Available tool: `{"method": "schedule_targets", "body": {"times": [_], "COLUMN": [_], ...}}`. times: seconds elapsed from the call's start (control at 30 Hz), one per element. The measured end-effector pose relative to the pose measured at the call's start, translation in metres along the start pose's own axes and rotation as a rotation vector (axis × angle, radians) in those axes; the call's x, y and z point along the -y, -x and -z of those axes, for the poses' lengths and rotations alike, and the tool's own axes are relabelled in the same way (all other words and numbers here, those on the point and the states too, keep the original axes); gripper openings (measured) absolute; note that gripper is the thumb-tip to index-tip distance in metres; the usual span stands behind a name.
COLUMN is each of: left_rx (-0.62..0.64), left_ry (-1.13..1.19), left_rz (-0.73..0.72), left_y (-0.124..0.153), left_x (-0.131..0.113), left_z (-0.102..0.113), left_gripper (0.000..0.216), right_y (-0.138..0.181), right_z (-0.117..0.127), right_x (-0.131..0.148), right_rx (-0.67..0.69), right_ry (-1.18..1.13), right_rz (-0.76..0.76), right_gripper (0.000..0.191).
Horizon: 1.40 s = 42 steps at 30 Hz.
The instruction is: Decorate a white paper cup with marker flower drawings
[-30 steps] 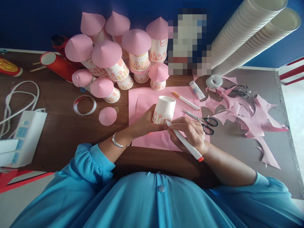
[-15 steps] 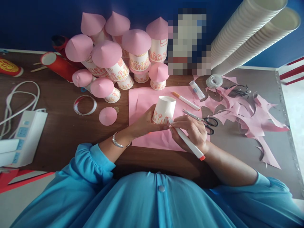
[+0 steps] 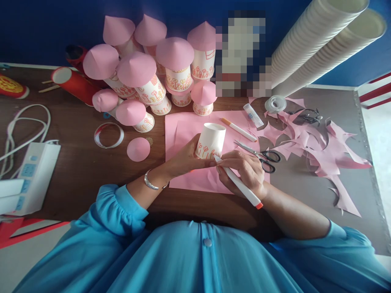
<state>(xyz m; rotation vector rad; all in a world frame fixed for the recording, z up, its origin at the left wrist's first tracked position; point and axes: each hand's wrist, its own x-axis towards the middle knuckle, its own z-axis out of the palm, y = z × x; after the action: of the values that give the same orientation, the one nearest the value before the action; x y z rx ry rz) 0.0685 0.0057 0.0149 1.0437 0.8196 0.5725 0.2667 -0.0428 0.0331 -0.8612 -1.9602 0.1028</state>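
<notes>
Since half a second ago, we have shifted the marker (image 3: pixel 243 189) slightly left and down, its tip now at the flowered lower part of the cup (image 3: pixel 213 138). Our right hand (image 3: pixel 248 170) pinches the marker with bent fingers; our left hand (image 3: pixel 187 156), partly curled, grips the cup above the pink paper (image 3: pixel 187 131).

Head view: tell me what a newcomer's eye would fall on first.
Probably the cluster of pink cone roofs topping flower-patterned cups, at the back, left of centre. Next would come the two tall, slanting stacks of white cups at the upper right. Then, in the middle over the pink paper, the white cup in the left grip, with the right grip holding a white marker to its red-orange flowers.
</notes>
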Motion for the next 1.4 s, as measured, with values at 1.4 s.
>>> {"method": "schedule_targets", "body": {"times": [1.4], "left_rx": [0.001], "left_ry": [-0.019], "left_rz": [-0.009], "left_y": [-0.0004], "left_x": [0.0024], "left_z": [0.0013], "left_gripper": [0.082], "right_y": [-0.0024], "right_z": [0.0027], "right_x": [-0.0008], "right_rx": [0.013], "right_ry": [-0.012], "right_rz": [0.038], "right_gripper": [0.017]}}
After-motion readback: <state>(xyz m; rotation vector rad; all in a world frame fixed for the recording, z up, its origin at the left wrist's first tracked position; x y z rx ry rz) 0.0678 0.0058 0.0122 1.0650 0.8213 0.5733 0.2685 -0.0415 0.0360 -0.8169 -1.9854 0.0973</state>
